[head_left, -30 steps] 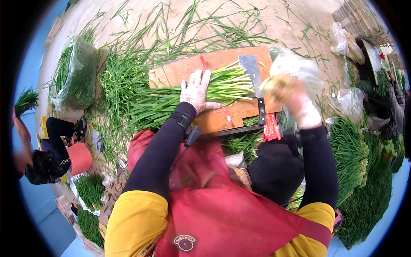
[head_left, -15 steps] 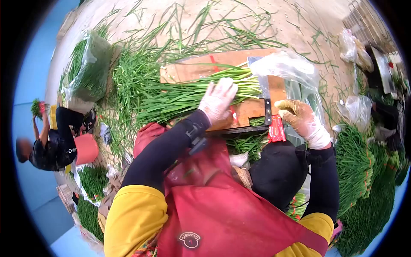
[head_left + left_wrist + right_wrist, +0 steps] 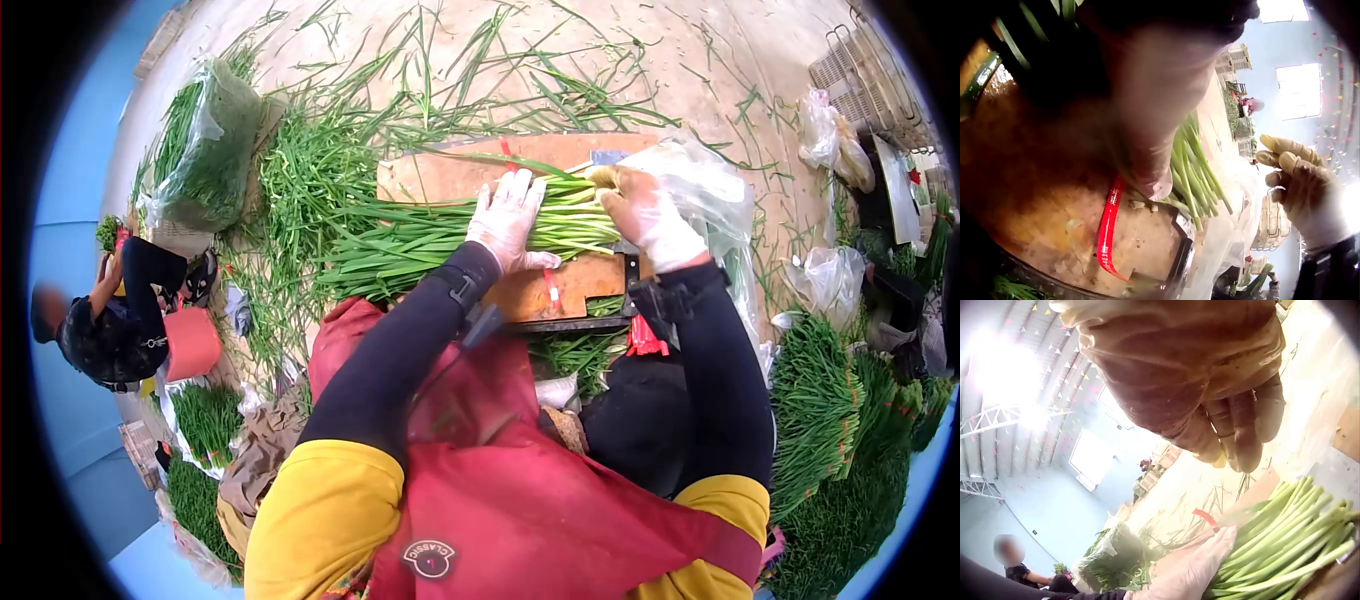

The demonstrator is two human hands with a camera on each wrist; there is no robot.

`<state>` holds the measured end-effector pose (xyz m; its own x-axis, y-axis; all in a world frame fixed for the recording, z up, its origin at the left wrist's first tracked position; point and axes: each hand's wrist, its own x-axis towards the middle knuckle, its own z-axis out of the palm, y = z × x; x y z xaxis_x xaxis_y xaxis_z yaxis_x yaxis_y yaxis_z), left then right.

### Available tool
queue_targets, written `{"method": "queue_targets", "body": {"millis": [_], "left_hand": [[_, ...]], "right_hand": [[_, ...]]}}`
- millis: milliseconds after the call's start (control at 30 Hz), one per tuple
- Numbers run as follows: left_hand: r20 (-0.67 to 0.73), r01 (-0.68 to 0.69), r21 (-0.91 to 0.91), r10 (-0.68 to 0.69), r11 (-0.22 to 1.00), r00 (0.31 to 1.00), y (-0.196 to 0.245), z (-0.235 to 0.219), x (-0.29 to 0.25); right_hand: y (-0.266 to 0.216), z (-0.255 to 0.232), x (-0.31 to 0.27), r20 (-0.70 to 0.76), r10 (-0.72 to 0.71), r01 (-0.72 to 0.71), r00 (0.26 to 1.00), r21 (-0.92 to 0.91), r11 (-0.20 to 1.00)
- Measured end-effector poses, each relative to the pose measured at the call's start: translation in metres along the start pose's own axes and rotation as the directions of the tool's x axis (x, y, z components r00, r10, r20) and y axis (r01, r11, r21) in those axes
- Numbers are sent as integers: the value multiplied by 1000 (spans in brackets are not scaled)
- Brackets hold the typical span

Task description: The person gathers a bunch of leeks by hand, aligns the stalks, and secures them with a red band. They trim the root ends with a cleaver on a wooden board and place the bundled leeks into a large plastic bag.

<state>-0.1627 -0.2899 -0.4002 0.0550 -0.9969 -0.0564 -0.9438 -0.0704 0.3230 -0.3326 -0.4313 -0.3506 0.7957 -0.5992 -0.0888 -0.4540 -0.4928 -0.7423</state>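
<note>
Left hand: fingers extended, thumb apart, resting across the chives; leaves lie left of those fingers, pale stalks right. Right hand: fingers loosely bent, raised clear above the stalks. Board beneath the left fingers.

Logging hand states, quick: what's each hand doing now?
Left hand in translucent whitish glove: open, resting on long, green, pale-ended stalks.
Right hand in yellow-stained glove: open, holding nothing.

"CLASSIC" on dark badge of red apron; white characters on red strip, too small to read
</note>
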Motion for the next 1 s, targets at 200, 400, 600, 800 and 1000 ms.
{"method": "queue_targets", "body": {"millis": [200,400,600,800,1000], "left_hand": [[22,27,-13,-27,1000,999,0,5,-1],[34,44,-1,-44,999,998,-3,10,-1],[71,57,-23,-55,998,996,-4,9,0],[53,47,0,-47,999,998,-5,12,-2],[61,50,37,-52,998,997,-2,10,0]], "right_hand": [[31,36,59,58,222,-181,973,-399,899],[29,62,72,52,161,-108,986,-538,836],[43,50,73,-183,239,-287,953,-313,905],[69,7,66,-471,435,-364,768,237,901],[-34,-47,68,-269,289,-217,919,268,939]]}}
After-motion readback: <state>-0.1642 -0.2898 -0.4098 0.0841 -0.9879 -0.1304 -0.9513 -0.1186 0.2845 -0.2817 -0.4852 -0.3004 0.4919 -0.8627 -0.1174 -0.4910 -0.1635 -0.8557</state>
